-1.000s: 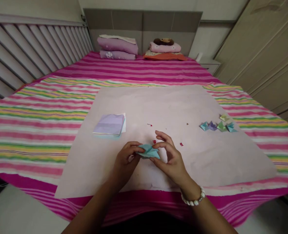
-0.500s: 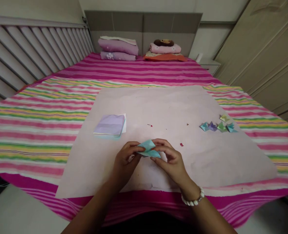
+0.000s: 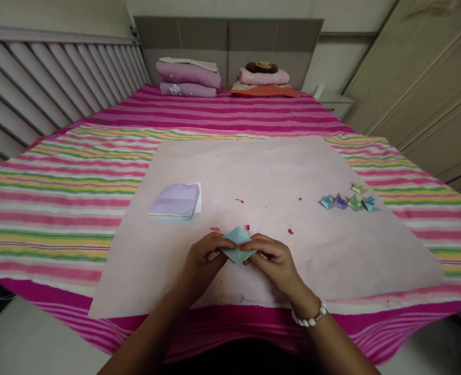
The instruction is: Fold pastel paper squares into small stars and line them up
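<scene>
A light blue folded origami paper [image 3: 237, 237] is held between both hands above a large pale sheet [image 3: 230, 172]. My left hand [image 3: 206, 256] pinches its left corner, thumb and fingers closed on it. On the right corner, my right hand [image 3: 272, 256] has the same kind of closed grip; a white beaded bracelet [image 3: 310, 316] circles that wrist. The paper forms a diamond shape with a crease across its middle. Small red scraps [image 3: 215, 229] lie just beyond the hands. The fingers hide the paper's side corners.
To the left lies a stack of square papers [image 3: 176, 200], purple on top. Several small folded paper pieces [image 3: 355, 202] sit at the right. Striped bedding [image 3: 59, 198] surrounds the sheet. Folded purple bedding [image 3: 189, 75] rests by the headboard [image 3: 203, 36]; a railing [image 3: 66, 78] runs along the left.
The blue paper has turned from a slanted, partly open shape to a symmetrical diamond. My fingers have drawn down and inward along its sides, uncovering red scraps behind.
</scene>
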The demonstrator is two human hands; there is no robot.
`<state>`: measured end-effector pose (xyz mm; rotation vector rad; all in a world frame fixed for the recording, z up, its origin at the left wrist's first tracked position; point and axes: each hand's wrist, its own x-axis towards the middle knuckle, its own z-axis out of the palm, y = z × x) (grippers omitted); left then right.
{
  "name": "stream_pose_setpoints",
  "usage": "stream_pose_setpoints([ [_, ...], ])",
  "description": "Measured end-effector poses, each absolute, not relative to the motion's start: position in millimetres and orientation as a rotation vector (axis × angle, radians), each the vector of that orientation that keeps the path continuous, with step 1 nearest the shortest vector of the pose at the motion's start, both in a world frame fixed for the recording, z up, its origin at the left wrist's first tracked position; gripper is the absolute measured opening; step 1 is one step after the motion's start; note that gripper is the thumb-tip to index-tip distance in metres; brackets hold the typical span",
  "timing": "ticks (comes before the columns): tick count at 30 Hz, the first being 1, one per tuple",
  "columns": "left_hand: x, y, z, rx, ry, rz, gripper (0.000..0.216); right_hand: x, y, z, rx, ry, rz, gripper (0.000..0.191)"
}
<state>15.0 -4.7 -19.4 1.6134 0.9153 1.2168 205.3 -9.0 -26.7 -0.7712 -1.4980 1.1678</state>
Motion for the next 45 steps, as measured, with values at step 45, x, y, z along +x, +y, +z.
stream_pose_setpoints([
  [45,24,-5,-17,1.309,1.130,1.148,0.013,192,-4,-29,-1.036,-1.217,1.253,0.014],
])
